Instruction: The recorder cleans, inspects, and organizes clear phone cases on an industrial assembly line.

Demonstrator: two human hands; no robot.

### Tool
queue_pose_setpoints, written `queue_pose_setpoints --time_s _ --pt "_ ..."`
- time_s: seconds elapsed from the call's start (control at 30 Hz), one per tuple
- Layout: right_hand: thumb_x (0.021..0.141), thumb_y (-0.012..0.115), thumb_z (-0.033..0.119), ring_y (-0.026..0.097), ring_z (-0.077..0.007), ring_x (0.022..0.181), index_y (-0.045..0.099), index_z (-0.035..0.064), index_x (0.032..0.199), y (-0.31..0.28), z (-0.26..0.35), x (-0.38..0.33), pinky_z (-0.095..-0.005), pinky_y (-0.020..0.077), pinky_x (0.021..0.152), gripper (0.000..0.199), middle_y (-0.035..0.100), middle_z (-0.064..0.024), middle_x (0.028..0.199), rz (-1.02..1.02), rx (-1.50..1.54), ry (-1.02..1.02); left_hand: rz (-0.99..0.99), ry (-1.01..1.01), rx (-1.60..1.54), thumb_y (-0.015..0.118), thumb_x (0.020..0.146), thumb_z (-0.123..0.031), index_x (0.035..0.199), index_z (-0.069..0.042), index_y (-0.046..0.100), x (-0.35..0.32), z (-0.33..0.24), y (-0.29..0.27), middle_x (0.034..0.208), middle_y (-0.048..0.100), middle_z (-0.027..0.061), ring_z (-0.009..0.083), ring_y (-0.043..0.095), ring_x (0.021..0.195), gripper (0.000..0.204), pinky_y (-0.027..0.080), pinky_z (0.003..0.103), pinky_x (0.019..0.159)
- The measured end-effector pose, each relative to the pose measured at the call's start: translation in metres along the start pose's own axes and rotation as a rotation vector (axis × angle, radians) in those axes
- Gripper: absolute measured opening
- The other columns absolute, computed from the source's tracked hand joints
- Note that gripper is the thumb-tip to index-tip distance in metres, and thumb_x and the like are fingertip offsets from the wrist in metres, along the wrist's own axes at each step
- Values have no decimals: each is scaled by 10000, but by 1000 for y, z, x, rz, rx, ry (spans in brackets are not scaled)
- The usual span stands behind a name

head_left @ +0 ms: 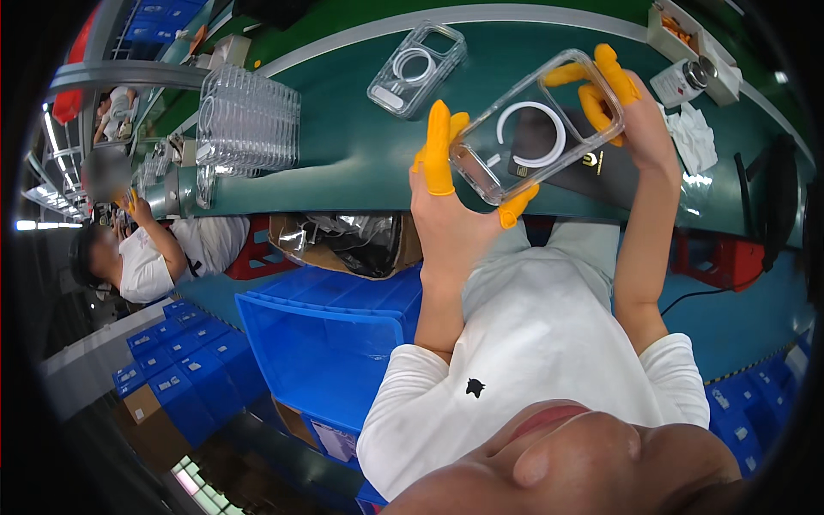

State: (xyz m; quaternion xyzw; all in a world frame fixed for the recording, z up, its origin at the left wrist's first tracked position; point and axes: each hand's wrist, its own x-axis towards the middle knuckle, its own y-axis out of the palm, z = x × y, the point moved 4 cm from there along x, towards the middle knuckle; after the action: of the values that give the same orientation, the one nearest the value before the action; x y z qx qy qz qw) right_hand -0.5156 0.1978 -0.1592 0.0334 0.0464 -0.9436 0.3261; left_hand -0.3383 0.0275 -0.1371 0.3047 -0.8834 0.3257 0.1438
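Both hands hold one clear phone case (532,129) in the air above the green surface (343,163), tilted, over a dark flat card (592,167) that lies on the surface. The left hand (446,197) closes its grip on the case's lower left corner, yellow finger cots (439,146) on the fingers above and the thumb below; the right hand (639,120) closes its grip on the upper right edge, cotted fingers curled over the rim. A white ring (532,135) shows inside the case back. A second clear case (418,67) lies flat on the surface farther off, and a row of stacked clear cases (249,120) stands to the left. A small bottle (684,80) and crumpled white wipes (691,137) rest to the right. A blue crate (330,343) sits below the surface edge, and another person (146,253) works at the far left. Judged from this hold, the step goes best with contact kept to the edges and corners, cots only, so the clear back stays free of marks, and the case turned slowly against the light.
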Motion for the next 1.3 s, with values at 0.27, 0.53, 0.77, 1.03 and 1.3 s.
queue_pose_setpoints --time_s 0.27,0.53,0.77,1.03,1.3 --pt "1088 432 335 559 -94 730 603 7 1216 -13 -67 -67 -214 429 560 391 643 -67 961 -309 828 4 218 18 -23 970 570 -332 1540 -32 353 -23 -15 37 1253 659 115 295 610 1090 1188 425 412 978" --pt "1088 403 292 621 -164 964 555 44 1243 -21 -102 -83 -328 555 871 330 616 -67 1102 -64 1231 -154 235 80 -45 973 560 -317 1549 -26 335 -28 -31 50 1271 655 110 288 608 1087 1212 424 406 977" --pt "1086 396 360 646 -216 1098 562 75 1296 -16 -115 -86 -392 575 935 391 631 -82 1207 -115 1429 -56 225 146 6 1012 503 -239 1567 -41 287 -30 -39 51 1261 655 141 257 655 1080 1302 489 362 974" --pt "1075 383 414 682 -258 1088 563 86 1343 -12 -101 -89 -451 620 803 460 652 -113 1271 -110 1486 -79 219 166 -5 1015 509 -266 1567 -49 278 -33 -40 53 1297 642 147 260 649 1107 1308 487 371 993" --pt "1085 401 380 656 -180 982 592 62 1173 -9 -83 -92 -342 583 861 382 637 -72 1058 -467 1260 110 185 128 -93 989 554 -282 1546 -16 333 -34 -40 52 1315 634 127 295 565 1191 1219 415 393 1037"
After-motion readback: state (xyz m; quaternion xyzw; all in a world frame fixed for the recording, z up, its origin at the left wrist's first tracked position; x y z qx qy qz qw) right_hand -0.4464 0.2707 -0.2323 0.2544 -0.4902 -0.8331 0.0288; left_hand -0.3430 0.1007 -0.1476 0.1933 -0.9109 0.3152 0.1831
